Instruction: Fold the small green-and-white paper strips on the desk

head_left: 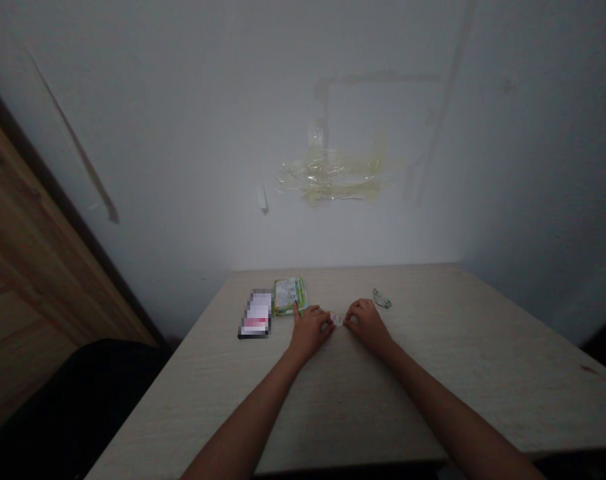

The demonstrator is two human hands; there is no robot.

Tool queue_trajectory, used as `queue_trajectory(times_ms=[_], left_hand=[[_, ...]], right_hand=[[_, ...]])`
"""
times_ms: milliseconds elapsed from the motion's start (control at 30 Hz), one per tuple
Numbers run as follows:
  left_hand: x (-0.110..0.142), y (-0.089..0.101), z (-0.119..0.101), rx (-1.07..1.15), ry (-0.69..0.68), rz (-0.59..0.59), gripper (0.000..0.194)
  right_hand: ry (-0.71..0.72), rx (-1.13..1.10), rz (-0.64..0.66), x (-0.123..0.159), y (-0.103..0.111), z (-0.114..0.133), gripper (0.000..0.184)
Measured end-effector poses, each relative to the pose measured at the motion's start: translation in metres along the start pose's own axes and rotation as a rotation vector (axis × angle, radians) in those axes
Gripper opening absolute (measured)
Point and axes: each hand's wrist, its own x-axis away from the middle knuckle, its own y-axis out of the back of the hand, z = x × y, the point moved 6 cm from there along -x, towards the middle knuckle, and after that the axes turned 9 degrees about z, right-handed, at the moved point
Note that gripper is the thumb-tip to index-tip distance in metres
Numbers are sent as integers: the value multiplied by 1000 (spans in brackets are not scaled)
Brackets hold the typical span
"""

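Between my two hands, low over the table, is a small white piece with faint reddish print point(337, 320); what kind of thing it is I cannot make out. My left hand point(310, 329) pinches its left edge between thumb and fingers. At the opposite edge, the bent fingertips and thumb of my right hand point(369, 327) close on it. Just beyond my left hand lies a flat green and white printed packet point(289, 295), its near right corner close to my raised finger. A small crumpled green and white scrap point(381, 299) rests beyond my right hand.
Left of the packet lies a phone point(255, 315) with a blurred-out screen. The pale wooden table point(483, 353) meets a grey wall point(183, 167) bearing yellowed strips of clear tape point(337, 177). A dark chair-like shape point(83, 393) stands at the left, below wooden boards point(33, 233).
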Motion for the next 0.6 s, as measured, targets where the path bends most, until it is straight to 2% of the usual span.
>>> queue_trajectory(times_ms=[233, 600], left_hand=[[3, 1, -2, -11, 10, -1, 13], [6, -2, -2, -5, 13, 18, 12]], right_hand=[[62, 116, 9, 2, 3, 5, 6], [198, 110, 81, 4, -2, 1, 11]])
